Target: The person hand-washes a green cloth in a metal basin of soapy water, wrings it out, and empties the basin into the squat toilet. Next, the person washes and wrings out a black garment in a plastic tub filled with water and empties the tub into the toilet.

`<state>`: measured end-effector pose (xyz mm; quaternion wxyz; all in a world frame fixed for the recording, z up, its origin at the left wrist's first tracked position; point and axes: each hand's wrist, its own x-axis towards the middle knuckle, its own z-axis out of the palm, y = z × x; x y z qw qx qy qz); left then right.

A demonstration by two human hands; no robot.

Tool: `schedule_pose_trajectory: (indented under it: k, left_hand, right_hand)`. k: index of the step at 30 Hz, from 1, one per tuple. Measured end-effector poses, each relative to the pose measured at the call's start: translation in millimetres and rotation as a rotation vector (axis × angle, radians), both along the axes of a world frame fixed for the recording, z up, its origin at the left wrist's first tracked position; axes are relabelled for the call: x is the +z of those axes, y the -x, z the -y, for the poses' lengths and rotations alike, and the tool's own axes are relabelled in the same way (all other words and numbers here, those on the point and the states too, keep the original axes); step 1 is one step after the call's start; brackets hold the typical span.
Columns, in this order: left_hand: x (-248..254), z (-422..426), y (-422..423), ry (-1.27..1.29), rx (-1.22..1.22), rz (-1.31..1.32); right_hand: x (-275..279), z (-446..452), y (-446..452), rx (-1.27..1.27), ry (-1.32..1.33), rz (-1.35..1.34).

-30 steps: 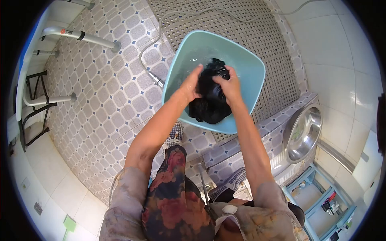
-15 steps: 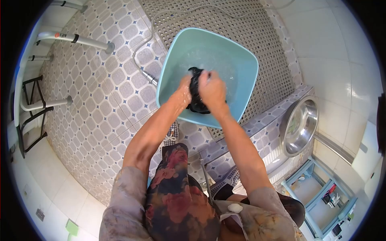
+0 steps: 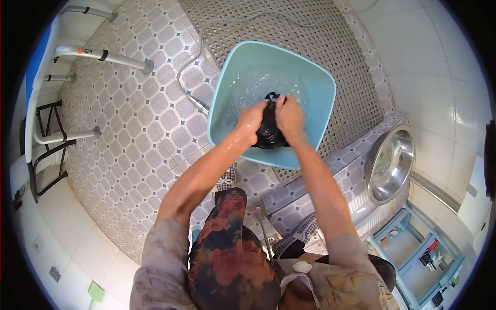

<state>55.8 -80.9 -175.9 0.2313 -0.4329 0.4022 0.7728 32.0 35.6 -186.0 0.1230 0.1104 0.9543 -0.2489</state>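
Left hand (image 3: 251, 122) and right hand (image 3: 290, 118), both had fingers clamped on that bunched black cloth (image 3: 269, 132), down in the blue basin (image 3: 319, 95)!

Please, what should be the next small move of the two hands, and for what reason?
Probably rub the black cloth gently between both hands, low inside the blue basin: the left hand and right hand already hold it from opposite sides, and bubbly water lies just beyond it.
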Motion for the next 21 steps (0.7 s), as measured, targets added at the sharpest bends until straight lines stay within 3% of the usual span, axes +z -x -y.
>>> schedule_pose_trajectory:
  k: [2,4,8,9,12,13,16,19,21]
  left_hand:
    - [24,-6,9,0.013,0.093,-0.022]
    - [5,3,11,0.124,0.168,-0.121]
    - [-59,19,7,0.841,-0.044,-0.482]
    - [-45,15,8,1.182,-0.242,-0.59]
    - [-51,5,8,1.461,-0.74,-0.658]
    - [-55,6,9,1.463,-0.887,-0.613]
    - [-53,11,19,1.44,-1.007,-0.59]
    - [-55,15,20,1.359,-0.722,-0.43]
    - [-55,18,18,1.127,-0.499,-0.333]
  right_hand:
    - [-1,-8,12,-0.021,0.001,-0.088]
    - [-5,-27,9,-0.089,-0.003,-0.162]
    - [-29,-39,12,-0.061,-0.074,-0.276]
    - [-34,-29,3,0.009,-0.171,-0.316]
    - [-50,-13,-13,0.186,-0.26,-0.236]
    - [-52,-15,-12,0.228,-0.294,-0.22]
    - [-35,-25,1,0.315,-0.252,-0.121]
    - [-35,-52,20,0.275,-0.113,-0.214]
    - [-26,-57,27,0.153,0.065,-0.221]
